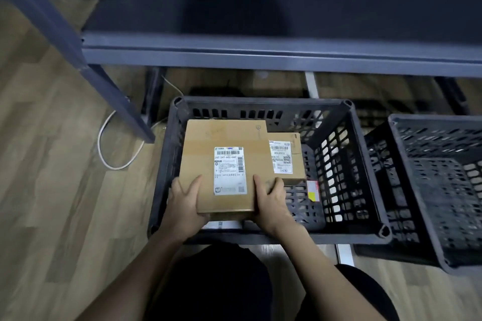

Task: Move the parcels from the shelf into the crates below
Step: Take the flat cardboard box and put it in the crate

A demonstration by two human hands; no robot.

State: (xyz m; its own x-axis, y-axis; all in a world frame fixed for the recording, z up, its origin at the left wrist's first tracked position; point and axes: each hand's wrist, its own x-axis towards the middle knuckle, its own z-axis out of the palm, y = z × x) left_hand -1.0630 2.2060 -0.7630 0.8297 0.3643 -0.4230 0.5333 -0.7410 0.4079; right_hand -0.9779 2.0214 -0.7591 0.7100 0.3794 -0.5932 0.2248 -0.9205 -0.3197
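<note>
Dark-clothed knees (214, 284) at bottom edge, bare forearms reaching forward.
Left hand (182, 206): clasped on near-left corner of large cardboard parcel (224, 164), thumb on top face, fingers hidden beneath.
Right hand (271, 198): clasped on near-right edge of same parcel, thumb on top, fingers curled round side.
Large cardboard parcel: flat, label (229, 171) face-up, long axis running near to far, within black slatted crate (365, 190), left part; resting or just above floor, cannot tell.
Smaller parcel (289, 161): just beside and partly under, right side, label up.
Second crate (443, 190): right, alongside.
White cable (104, 146): on wood floor, left.
Grey shelf (260, 55): beyond, above crates.
</note>
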